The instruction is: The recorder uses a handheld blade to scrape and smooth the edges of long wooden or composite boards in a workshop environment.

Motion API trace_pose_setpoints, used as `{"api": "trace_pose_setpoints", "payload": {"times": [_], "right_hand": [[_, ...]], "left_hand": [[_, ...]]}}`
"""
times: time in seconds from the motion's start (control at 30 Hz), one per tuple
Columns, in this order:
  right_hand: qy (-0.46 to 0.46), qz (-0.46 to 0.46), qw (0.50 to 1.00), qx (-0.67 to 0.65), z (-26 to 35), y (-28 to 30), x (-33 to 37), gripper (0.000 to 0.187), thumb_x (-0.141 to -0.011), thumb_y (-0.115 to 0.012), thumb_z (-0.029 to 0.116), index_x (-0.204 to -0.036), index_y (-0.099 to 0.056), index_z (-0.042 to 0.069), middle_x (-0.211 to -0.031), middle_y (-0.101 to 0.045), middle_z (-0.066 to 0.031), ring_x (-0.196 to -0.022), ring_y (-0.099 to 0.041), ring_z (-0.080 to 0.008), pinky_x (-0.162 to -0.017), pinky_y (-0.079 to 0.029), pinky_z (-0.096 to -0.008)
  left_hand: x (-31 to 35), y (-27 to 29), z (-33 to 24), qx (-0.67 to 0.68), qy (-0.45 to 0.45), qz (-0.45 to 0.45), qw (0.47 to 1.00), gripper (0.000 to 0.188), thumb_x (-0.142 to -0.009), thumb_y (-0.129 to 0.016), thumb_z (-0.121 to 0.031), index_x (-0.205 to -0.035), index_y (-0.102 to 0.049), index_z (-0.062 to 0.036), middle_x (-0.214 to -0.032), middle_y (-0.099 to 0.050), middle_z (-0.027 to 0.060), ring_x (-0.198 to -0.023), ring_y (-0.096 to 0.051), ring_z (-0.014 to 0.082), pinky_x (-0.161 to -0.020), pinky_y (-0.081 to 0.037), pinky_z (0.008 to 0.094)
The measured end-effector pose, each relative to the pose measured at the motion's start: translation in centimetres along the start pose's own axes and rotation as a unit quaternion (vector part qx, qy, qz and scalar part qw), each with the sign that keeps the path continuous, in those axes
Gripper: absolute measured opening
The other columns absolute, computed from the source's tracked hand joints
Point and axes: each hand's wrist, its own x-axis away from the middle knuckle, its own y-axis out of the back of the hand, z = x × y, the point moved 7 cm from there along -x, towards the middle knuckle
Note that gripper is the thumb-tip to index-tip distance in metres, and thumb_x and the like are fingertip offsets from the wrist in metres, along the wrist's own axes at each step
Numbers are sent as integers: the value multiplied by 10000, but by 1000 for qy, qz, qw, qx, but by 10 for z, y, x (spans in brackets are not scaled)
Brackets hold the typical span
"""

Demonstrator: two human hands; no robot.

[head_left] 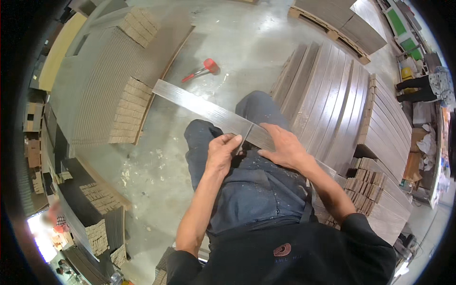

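Note:
A long, narrow grey wood-grain board (pixel 199 107) lies slantwise across my thighs, its far end reaching out to the left. My left hand (pixel 221 152) is closed in a pinch at the board's near edge. Between its thumb and fingers is a thin dark strip (pixel 249 130) that crosses the board's face; its exact kind is too small to tell. My right hand (pixel 287 148) spans the board farther right, fingers at the far edge and thumb at the near edge. Part of the board is hidden under that hand.
A red-headed mallet (pixel 210 65) lies on the floor (pixel 237 42) ahead. Stacked boards (pixel 102 90) rise at left, and more grey boards (pixel 327 99) are piled close on the right. A loaded pallet (pixel 327 29) stands far right. Another person (pixel 430 88) is at the right edge.

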Motion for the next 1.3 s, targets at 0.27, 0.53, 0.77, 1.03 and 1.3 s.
{"api": "trace_pose_setpoints", "payload": {"times": [0.27,0.53,0.77,1.03,1.3], "right_hand": [[-154,129,978,-50,-42,54,71,803,-797,-819,329,-1473,-481,59,-1195,-689,-244,-1145,-679,-373,-981,-535,-435],[-221,112,957,-150,-50,17,130,836,-732,-861,436,-1415,-566,54,-1270,-681,-189,-1182,-658,-339,-1024,-507,-436],[-249,92,928,-260,-53,35,161,699,-788,-872,421,-1314,-651,18,-1251,-678,-120,-1111,-637,-240,-985,-487,-385],[-254,4,894,-368,-60,14,173,739,-792,-805,494,-1287,-671,-38,-1230,-695,-193,-1147,-647,-304,-990,-497,-450],[-225,-24,916,-331,-50,16,133,742,-770,-735,513,-1232,-686,-66,-1177,-708,-205,-1133,-644,-304,-971,-494,-445]], "left_hand": [[-22,18,14,29,29,-8,999,217,-963,-722,-97,-1063,-685,91,-876,-688,84,-707,-629,158,-653,-538,297],[-34,6,25,-25,51,-12,998,289,-950,-725,-112,-1133,-681,107,-894,-707,91,-709,-636,154,-636,-534,295],[-23,9,9,-159,-47,-78,983,279,-912,-759,-105,-1108,-686,80,-865,-716,69,-713,-644,136,-609,-511,264],[-13,2,5,-197,-146,-52,968,188,-911,-760,-94,-1047,-767,35,-809,-705,29,-686,-600,82,-606,-460,238],[2,-19,8,-230,-136,0,964,191,-905,-762,-110,-1027,-778,36,-856,-732,37,-757,-631,96,-696,-499,253]]}}
